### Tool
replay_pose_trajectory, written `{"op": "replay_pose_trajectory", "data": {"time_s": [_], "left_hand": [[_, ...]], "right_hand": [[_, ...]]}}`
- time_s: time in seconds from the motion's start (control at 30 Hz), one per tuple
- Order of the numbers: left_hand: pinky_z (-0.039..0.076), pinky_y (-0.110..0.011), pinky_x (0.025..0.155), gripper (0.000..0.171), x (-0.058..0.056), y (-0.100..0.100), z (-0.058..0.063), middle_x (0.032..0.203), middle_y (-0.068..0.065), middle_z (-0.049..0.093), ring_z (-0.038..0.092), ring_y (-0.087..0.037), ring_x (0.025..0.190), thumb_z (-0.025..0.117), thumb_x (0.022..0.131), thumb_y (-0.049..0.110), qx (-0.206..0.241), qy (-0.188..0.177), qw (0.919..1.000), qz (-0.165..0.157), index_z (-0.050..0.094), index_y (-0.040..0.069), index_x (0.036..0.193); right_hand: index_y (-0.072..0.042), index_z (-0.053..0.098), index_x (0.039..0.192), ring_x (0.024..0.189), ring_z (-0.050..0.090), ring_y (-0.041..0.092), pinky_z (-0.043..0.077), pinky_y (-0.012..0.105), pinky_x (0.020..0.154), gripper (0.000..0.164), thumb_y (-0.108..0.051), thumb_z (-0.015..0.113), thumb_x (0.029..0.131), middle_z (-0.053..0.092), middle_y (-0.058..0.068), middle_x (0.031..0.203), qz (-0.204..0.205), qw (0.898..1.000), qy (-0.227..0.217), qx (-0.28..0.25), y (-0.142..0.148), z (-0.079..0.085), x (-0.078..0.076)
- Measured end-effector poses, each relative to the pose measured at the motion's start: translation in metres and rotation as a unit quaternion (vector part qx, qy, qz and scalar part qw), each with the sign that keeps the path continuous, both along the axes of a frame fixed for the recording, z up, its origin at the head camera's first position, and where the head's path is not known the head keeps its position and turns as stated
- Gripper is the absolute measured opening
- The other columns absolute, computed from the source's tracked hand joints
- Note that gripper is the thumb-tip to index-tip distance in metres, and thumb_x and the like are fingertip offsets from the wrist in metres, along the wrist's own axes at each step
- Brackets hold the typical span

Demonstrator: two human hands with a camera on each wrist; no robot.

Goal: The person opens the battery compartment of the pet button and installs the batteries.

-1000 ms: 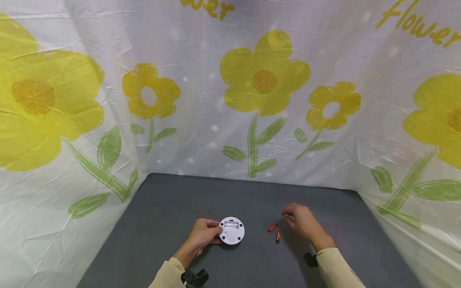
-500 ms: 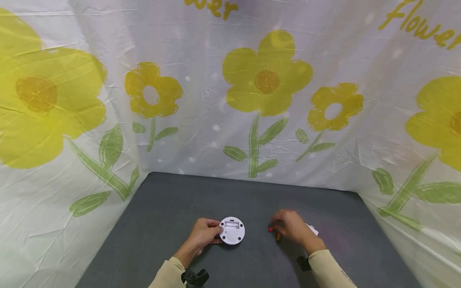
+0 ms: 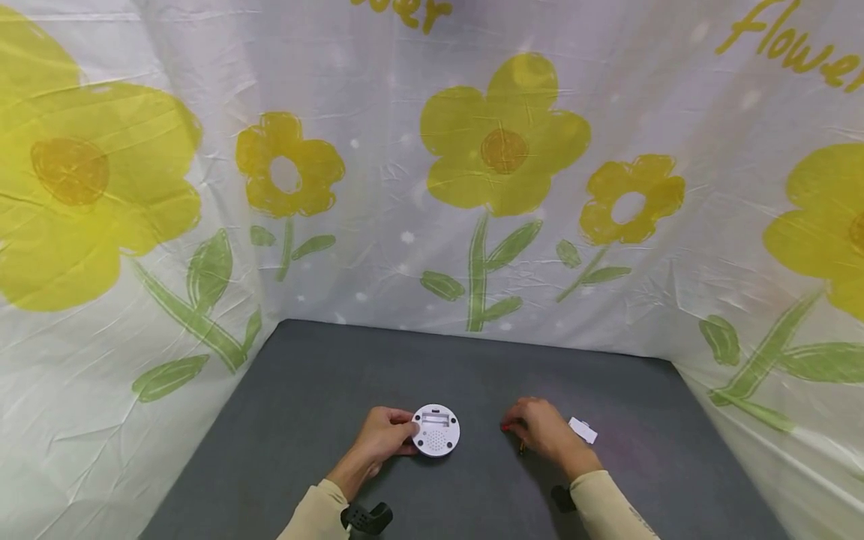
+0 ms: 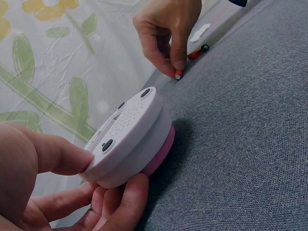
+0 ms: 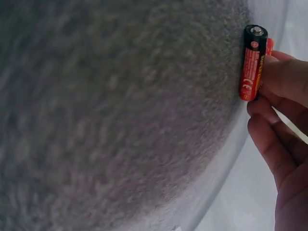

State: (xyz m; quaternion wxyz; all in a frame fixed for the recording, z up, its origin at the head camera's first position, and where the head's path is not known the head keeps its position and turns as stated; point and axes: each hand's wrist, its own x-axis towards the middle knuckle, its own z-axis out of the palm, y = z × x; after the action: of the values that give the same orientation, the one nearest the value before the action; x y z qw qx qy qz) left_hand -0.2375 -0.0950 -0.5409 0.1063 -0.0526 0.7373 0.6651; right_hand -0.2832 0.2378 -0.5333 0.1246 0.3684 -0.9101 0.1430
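My left hand (image 3: 383, 433) grips the left edge of a round white device (image 3: 436, 442), thumb on top and fingers below. Its upward face has speaker holes, dark feet and an open battery compartment (image 3: 435, 420) with no battery in it; a pink rim shows underneath in the left wrist view. To the right, my right hand (image 3: 543, 429) pinches a red battery (image 4: 178, 74) between thumb and fingertips, low over the cloth. A second battery (image 5: 252, 65), red and black, lies beside those fingers. Just right of this hand is a small white cover (image 3: 583, 430).
Dark grey cloth (image 3: 378, 367) covers the table. A white curtain (image 3: 378, 247) printed with yellow flowers encloses its back and sides. A black wrist strap (image 3: 367, 517) sits at the left sleeve.
My right hand has moved left and nearer, taking hold of the red battery. The white cover has come into view beside it. My left hand and the device have stayed put.
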Motion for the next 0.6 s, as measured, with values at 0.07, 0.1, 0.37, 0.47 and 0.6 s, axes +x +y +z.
{"op": "replay_pose_trajectory", "data": {"time_s": [0.07, 0.1, 0.37, 0.47, 0.6], "left_hand": [[0.07, -0.036, 0.075, 0.035, 0.0, 0.0, 0.0, 0.111, -0.021, 0.074, 0.075, -0.02, 0.089, 0.071, 0.097, 0.0, -0.001, 0.003, 1.0, -0.001, 0.069, -0.015, 0.128], [0.07, -0.036, 0.075, 0.035, 0.0, 0.0, 0.0, 0.111, -0.021, 0.074, 0.075, -0.02, 0.089, 0.071, 0.096, 0.0, -0.001, 0.002, 1.0, 0.0, 0.069, -0.015, 0.128], [0.07, -0.038, 0.075, 0.036, 0.001, 0.0, 0.002, 0.111, -0.021, 0.074, 0.075, -0.02, 0.089, 0.071, 0.095, -0.001, 0.004, 0.002, 1.0, 0.001, 0.069, -0.016, 0.128], [0.07, -0.037, 0.076, 0.035, 0.001, 0.0, 0.002, 0.111, -0.021, 0.074, 0.075, -0.02, 0.088, 0.071, 0.096, -0.001, 0.001, 0.001, 1.0, 0.002, 0.069, -0.015, 0.128], [0.07, -0.037, 0.076, 0.035, 0.0, -0.001, 0.001, 0.11, -0.021, 0.074, 0.076, -0.02, 0.088, 0.071, 0.096, -0.001, 0.002, 0.002, 1.0, 0.001, 0.069, -0.016, 0.128]], "right_hand": [[-0.014, 0.083, 0.093, 0.085, 0.072, 0.017, 0.062, 0.036, 0.075, 0.015, -0.001, 0.087, 0.086, 0.076, -0.004, 0.089, -0.005, 1.0, -0.001, 0.001, -0.002, 0.002, 0.001], [-0.015, 0.083, 0.092, 0.084, 0.071, 0.016, 0.062, 0.036, 0.075, 0.014, -0.002, 0.087, 0.087, 0.075, -0.004, 0.088, -0.007, 1.0, 0.001, 0.0, -0.004, 0.003, 0.001], [-0.016, 0.083, 0.095, 0.081, 0.067, 0.01, 0.059, 0.031, 0.07, 0.01, -0.008, 0.087, 0.092, 0.071, -0.007, 0.087, -0.04, 0.999, -0.006, -0.025, -0.032, 0.029, 0.006], [-0.015, 0.083, 0.098, 0.085, 0.069, 0.012, 0.062, 0.033, 0.074, 0.011, -0.006, 0.085, 0.093, 0.073, -0.005, 0.091, -0.048, 0.998, -0.01, -0.029, -0.046, 0.044, 0.007], [-0.015, 0.083, 0.099, 0.086, 0.069, 0.013, 0.061, 0.033, 0.074, 0.012, -0.004, 0.083, 0.094, 0.072, -0.005, 0.092, -0.048, 0.999, -0.004, -0.024, -0.065, 0.06, 0.009]]}}
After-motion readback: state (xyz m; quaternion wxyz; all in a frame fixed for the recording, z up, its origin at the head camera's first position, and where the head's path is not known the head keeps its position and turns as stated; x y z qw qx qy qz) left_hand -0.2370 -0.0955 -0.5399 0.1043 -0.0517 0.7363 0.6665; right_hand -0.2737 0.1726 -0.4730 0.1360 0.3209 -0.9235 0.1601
